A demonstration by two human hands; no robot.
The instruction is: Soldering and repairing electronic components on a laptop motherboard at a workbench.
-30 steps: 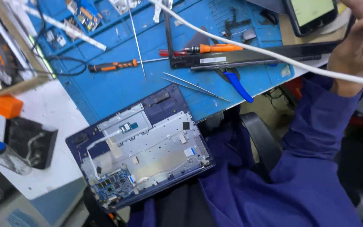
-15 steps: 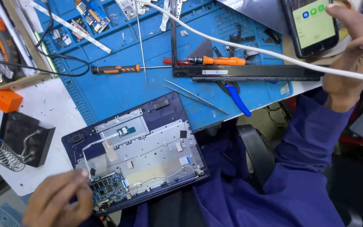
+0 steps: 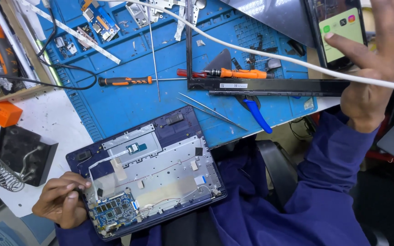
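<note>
Blue mat [image 3: 128, 98] over a white surface [image 3: 46, 132], strewn with tools: orange-handled screwdriver [image 3: 125, 81], tweezers [image 3: 211, 110], blue-handled pliers [image 3: 257, 115], detached screen bezel [image 3: 270, 85], loose small boards [image 3: 97, 18]. Soldering stand [image 3: 21, 155] at left edge.

Opened laptop base [image 3: 149, 171] at near edge of surface, partly over the lap; bottom cover off, metal shield, ribbon cable [image 3: 110, 159] and blue circuit board [image 3: 115, 212] exposed. Disassembly judged well under way: screen frame already apart, board still seated, cables still attached.

Left hand [image 3: 62, 202] at lower left corner of base; fingers [image 3: 76, 189] curled narrow, tips touching the rim beside the ribbon cable, nothing clearly pinched between them.

Right hand [image 3: 372, 64] raised at upper right; fingers spread wide, one fingertip touching the lit phone [image 3: 340, 32], nothing held. White cable [image 3: 261, 52] crossing the mat in front of the wrist.
</note>
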